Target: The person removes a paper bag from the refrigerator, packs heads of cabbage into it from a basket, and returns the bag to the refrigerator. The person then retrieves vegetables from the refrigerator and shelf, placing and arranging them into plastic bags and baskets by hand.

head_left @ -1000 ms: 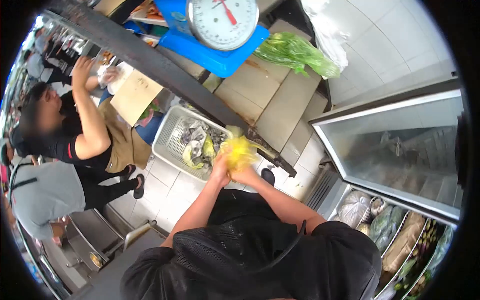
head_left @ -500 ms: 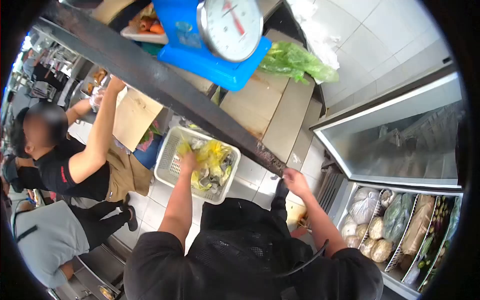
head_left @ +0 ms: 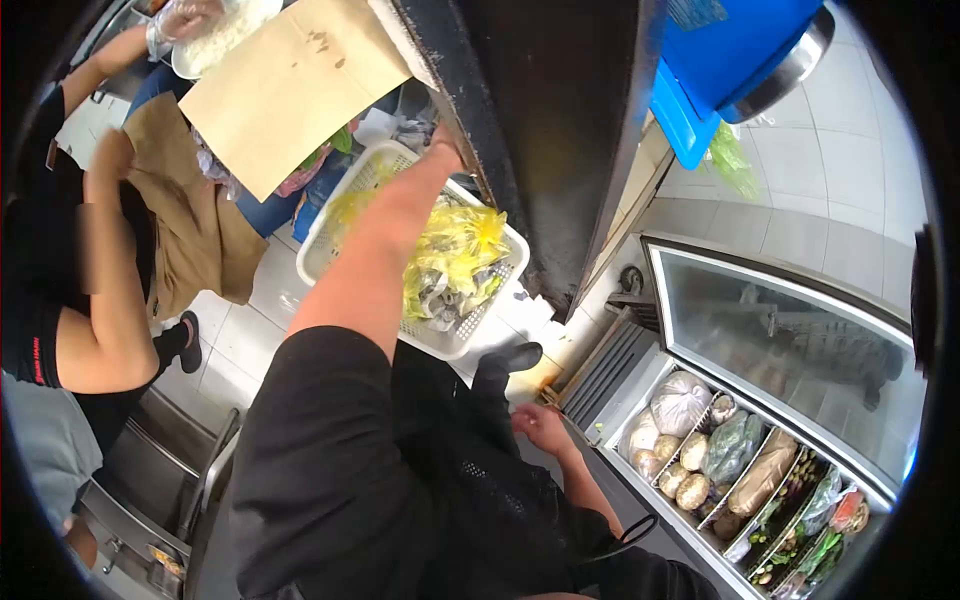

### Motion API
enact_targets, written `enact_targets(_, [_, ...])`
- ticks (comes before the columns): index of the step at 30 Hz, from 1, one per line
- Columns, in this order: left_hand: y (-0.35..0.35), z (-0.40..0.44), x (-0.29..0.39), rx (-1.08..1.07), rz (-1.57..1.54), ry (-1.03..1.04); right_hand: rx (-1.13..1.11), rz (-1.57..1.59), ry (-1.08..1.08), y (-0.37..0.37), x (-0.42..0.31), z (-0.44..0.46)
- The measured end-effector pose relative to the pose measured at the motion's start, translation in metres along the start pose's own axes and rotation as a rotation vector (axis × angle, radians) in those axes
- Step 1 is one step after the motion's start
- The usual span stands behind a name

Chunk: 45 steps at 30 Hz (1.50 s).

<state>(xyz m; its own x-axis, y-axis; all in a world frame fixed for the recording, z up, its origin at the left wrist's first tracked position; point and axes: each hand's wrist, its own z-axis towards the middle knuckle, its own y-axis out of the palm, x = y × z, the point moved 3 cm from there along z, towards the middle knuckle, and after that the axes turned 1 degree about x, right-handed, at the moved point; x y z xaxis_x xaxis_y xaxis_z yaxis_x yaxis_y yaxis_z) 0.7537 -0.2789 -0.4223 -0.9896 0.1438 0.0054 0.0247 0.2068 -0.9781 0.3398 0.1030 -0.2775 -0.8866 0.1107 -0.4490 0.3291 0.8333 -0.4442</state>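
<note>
Here, the dark-fronted worktop (head_left: 530, 150) fills the upper middle, with the open glass door (head_left: 780, 310) of a produce refrigerator (head_left: 628, 400) to its right. At the left, a co-worker (head_left: 30, 235) in black appears, near a tan cardboard sheet (head_left: 295, 90). Beside the worktop is a white perforated plastic basket (head_left: 440, 350), the wearer's left forearm (head_left: 370, 240) crossing above it. A blue weighing scale (head_left: 715, 50) shows partly at upper right. In the basket lies a yellow plastic bag (head_left: 460, 238), over crumpled grey scraps (head_left: 450, 302). The left hand (head_left: 446, 156) is at the basket's far side, fingers hidden by the worktop's edge, so I cannot tell its grip. The right hand (head_left: 543, 428) is near the refrigerator, fingers loosely curled; whether its grip holds anything, I cannot tell
</note>
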Motion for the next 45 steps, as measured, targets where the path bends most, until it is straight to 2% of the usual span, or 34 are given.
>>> enact_targets(2, [-0.008, -0.004, -0.004, -0.139, -0.072, -0.034, 0.122, 0.18, 0.107, -0.025, -0.048, 0.009])
enact_targets(3, [-0.001, 0.001, -0.006, -0.137, -0.068, -0.032, 0.195, 0.21, 0.154, -0.034, -0.066, 0.011])
enact_targets(6, [0.038, 0.03, -0.02, -0.144, -0.035, -0.039, 0.319, 0.048, 0.01, -0.041, -0.05, 0.028])
enact_targets(8, [0.019, 0.024, -0.033, 0.189, -0.209, -0.047, 0.313, 0.073, 0.042, -0.046, -0.049, 0.033])
enact_targets(9, [0.016, 0.02, -0.034, 0.186, -0.202, -0.046, 0.322, 0.028, 0.027, -0.049, -0.048, 0.035])
enact_targets(11, [0.01, 0.005, -0.046, 0.401, -0.842, -0.188, 0.347, 0.03, -0.023, -0.048, -0.046, 0.04])
enact_targets(12, [-0.004, -0.007, -0.046, 0.395, -0.836, -0.183, 0.346, 0.041, -0.022, -0.045, -0.043, 0.043])
enact_targets(14, [-0.047, -0.051, -0.051, 0.635, -0.645, -0.214, 0.394, 0.022, -0.177, -0.04, -0.046, 0.053])
enact_targets(15, [-0.074, -0.093, -0.048, 0.92, -0.851, -0.363, 0.385, 0.062, -0.196, -0.038, -0.057, 0.056])
enact_targets(17, [-0.103, -0.166, -0.032, 0.984, -0.894, -0.45, 0.374, 0.073, -0.253, -0.031, -0.073, 0.067])
enact_targets(19, [-0.093, -0.226, -0.008, 0.939, -0.901, -0.49, 0.345, 0.066, -0.319, -0.026, -0.095, 0.079])
enact_targets(20, [-0.082, -0.252, 0.012, 0.853, -0.936, -0.585, 0.345, 0.071, -0.324, -0.02, -0.101, 0.088])
enact_targets(22, [-0.026, -0.278, 0.046, 0.634, -0.897, -0.595, 0.478, 0.019, -0.256, -0.01, -0.103, 0.114])
enact_targets(24, [0.025, -0.286, 0.071, 0.308, -0.943, -0.675, 0.545, 0.113, 0.011, 0.001, -0.091, 0.148])
enact_targets(25, [0.045, -0.281, 0.072, 0.306, -0.937, -0.665, 0.477, 0.287, 0.195, 0.016, -0.069, 0.179])
enact_targets(26, [0.067, -0.274, 0.071, 0.177, -0.883, -0.69, 0.483, 0.301, 0.202, 0.011, -0.077, 0.192])
enact_targets(27, [0.081, -0.271, 0.074, 0.036, -0.829, -0.708, 0.291, 0.479, 0.195, 0.011, -0.084, 0.203])
enact_targets(28, [0.079, -0.268, 0.075, 0.009, -0.83, -0.685, 0.099, 0.657, 0.189, 0.016, -0.087, 0.206])
enact_targets(30, [0.066, -0.25, 0.061, -0.179, -0.779, -0.692, 0.17, 0.724, 0.169, 0.02, -0.091, 0.215])
enact_targets(31, [0.212, -0.24, 0.055, -0.015, -0.285, -0.39, 0.126, 0.702, 0.133, 0.035, -0.08, 0.227])
enact_targets(32, [0.137, -0.24, 0.044, -0.171, -0.32, -0.349, 0.106, 0.688, 0.094, 0.044, -0.064, 0.24])
enact_targets(33, [0.101, -0.244, 0.036, -0.246, -0.263, -0.162, -0.031, 0.602, 0.135, 0.043, -0.065, 0.232])
enact_targets(34, [0.071, -0.247, 0.03, -0.121, -0.446, -0.267, 0.058, 0.232, -0.004, 0.047, -0.066, 0.222])
enact_targets(35, [0.117, -0.246, 0.004, -0.072, -0.5, -0.192, 0.153, -0.147, -0.068, 0.048, -0.065, 0.212])
enact_targets(36, [0.116, -0.237, -0.01, -0.159, -0.286, -0.061, 0.138, 0.038, -0.007, 0.018, -0.082, 0.169])
enact_targets(37, [0.077, -0.232, -0.011, -0.209, -0.212, -0.072, 0.141, -0.005, -0.009, 0.021, -0.064, 0.169])
enact_targets(38, [0.022, -0.242, -0.003, 0.037, -0.15, 0.026, 0.426, 0.123, -0.063, -0.001, -0.064, 0.12])
enact_targets(39, [0.073, -0.211, -0.038, -0.222, -0.006, 0.025, 0.442, 0.174, -0.049, -0.011, -0.047, 0.098])
enact_targets(40, [0.021, -0.216, -0.014, -0.008, -0.002, -0.105, 0.43, 0.209, -0.062, -0.018, -0.03, 0.082])
enact_targets(41, [-0.023, -0.211, 0.01, -0.228, 0.069, -0.135, 0.444, 0.229, -0.008, -0.018, -0.003, 0.074])
enact_targets(42, [-0.021, -0.193, 0.021, -0.256, 0.035, 0.017, 0.443, 0.239, 0.037, -0.018, 0.032, 0.064])
enact_targets(43, [-0.017, -0.181, 0.023, -0.293, -0.002, 0.154, 0.534, 0.277, 0.086, -0.02, 0.058, 0.048])
enact_targets(44, [-0.033, -0.169, 0.047, -0.269, 0.001, 0.178, 0.619, 0.317, 0.132, -0.02, 0.087, 0.022])
enact_targets(45, [-0.067, -0.169, 0.09, -0.377, -0.099, 0.359, 0.698, 0.351, 0.222, -0.024, 0.111, -0.009])
